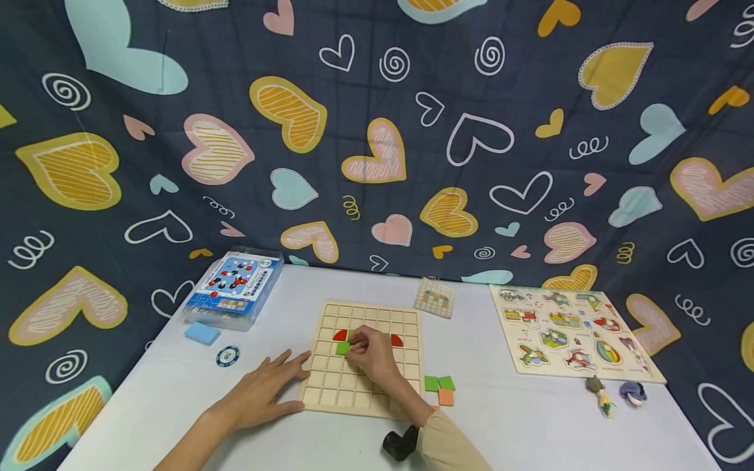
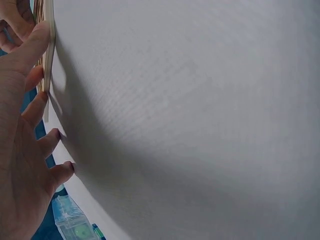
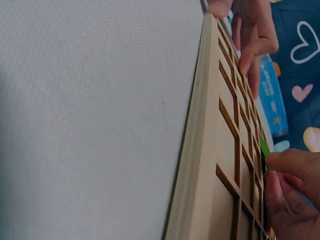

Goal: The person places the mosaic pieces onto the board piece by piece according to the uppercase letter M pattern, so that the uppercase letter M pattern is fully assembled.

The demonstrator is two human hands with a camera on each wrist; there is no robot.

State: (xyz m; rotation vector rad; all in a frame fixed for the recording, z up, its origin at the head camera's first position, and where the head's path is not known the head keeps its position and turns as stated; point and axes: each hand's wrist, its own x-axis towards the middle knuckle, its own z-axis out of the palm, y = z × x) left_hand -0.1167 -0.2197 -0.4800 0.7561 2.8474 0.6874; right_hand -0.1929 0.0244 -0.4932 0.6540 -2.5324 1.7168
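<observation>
A wooden grid board (image 1: 330, 386) lies on the white table (image 1: 530, 425). Two red quarter-round pieces (image 1: 339, 335) sit in its upper cells. My right hand (image 1: 368, 353) is over the board's middle and pinches a green square tile (image 1: 343, 348) at a cell. In the right wrist view the same green tile (image 3: 264, 146) shows between my fingertips above the board (image 3: 210, 165). My left hand (image 1: 271, 386) rests flat on the table with straight fingers touching the board's left edge (image 2: 49, 60).
Loose green and orange tiles (image 1: 440, 388) lie right of the board. A pattern card (image 1: 434, 297) lies behind it, an animal puzzle board (image 1: 571, 333) and two small figures (image 1: 615, 394) at the right. A clear box (image 1: 235, 284), blue block (image 1: 202, 333) and chip (image 1: 227, 356) lie left.
</observation>
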